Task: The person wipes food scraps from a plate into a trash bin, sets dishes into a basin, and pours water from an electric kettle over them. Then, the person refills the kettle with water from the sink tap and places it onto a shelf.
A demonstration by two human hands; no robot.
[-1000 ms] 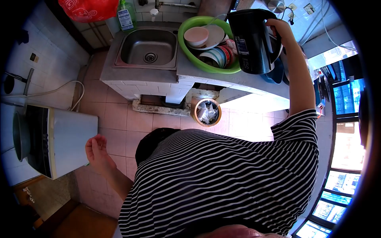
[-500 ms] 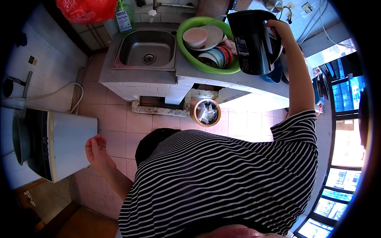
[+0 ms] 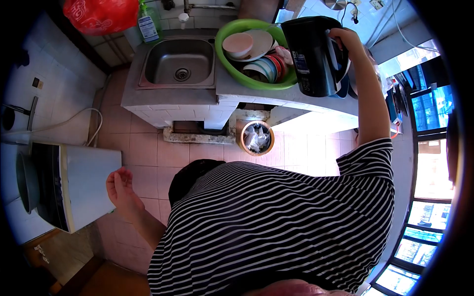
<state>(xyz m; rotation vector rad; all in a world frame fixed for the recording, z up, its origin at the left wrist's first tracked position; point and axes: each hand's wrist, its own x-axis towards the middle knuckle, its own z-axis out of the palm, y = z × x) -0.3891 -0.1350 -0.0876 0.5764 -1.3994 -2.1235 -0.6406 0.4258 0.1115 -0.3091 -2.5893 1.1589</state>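
Observation:
My right hand (image 3: 345, 39) is closed round the handle of a black electric kettle (image 3: 310, 59), lifted at the counter's right part and tilted toward the green basin (image 3: 229, 74). A faint clear streak, seemingly water, shows by its upper left edge above the basin. Inside the basin are a pinkish bowl (image 3: 238, 44), a white plate (image 3: 260, 44), several stacked bowls (image 3: 266, 68) and a pink cloth (image 3: 283, 54). My left hand (image 3: 123, 190) hangs low on the left, palm up, fingers loosely curled and apart from the thumb, with nothing in it.
Left of the basin is a steel sink (image 3: 160, 81) under a tap (image 3: 183, 17). A green soap bottle (image 3: 148, 24) and a red bag (image 3: 101, 15) are behind it. A bin (image 3: 269, 143) stands on the floor. A white appliance (image 3: 91, 180) is near my left hand.
The view has shifted slightly, moving the sink and basin a little to the left in the picture. The kettle stays in my right hand, tilted much as before. My left hand has not moved.

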